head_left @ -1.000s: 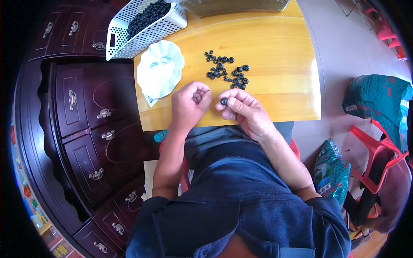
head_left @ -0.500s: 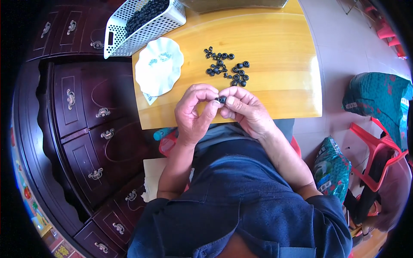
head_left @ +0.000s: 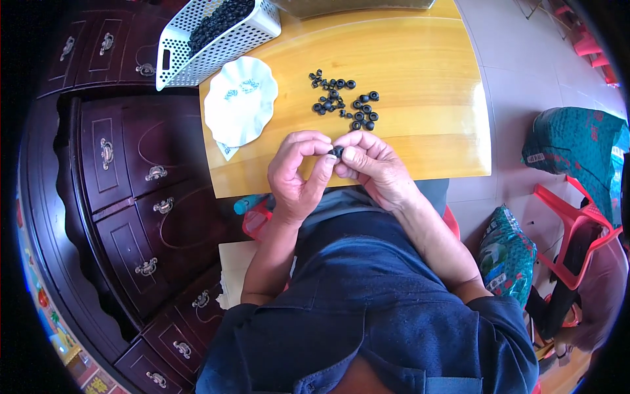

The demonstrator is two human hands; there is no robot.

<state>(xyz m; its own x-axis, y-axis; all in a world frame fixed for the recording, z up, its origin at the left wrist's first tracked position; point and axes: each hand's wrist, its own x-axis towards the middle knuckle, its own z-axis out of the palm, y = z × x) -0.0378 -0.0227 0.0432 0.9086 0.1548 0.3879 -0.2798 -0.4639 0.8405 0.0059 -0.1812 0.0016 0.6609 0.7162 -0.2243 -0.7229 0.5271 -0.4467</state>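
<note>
Between my two hands, over the near edge of the yellow wooden table [head_left: 420, 72], is a small round black part [head_left: 336, 152]. My left hand [head_left: 298, 174] pinches it from the left with thumb and forefinger. From the other side, my right hand [head_left: 374, 167] grips it between thumb and curled fingers. The fingertips cover much of it, so its full shape is hidden. Just beyond my hands lie several loose black parts [head_left: 364, 115], some ring-shaped with a hole, others smaller and knob-like.
A white scalloped dish [head_left: 239, 121] lies on the table's left side. Behind it stands a white perforated basket [head_left: 226, 56] heaped with black parts. A dark wooden cabinet [head_left: 125, 190] borders the left. Green bags [head_left: 574, 141] and a red plastic stool [head_left: 564, 243] are right, near another person [head_left: 600, 289].
Both hands stay nearly in place with the black part between them. The whole view has shifted very slightly; the loose parts lie as before.
</note>
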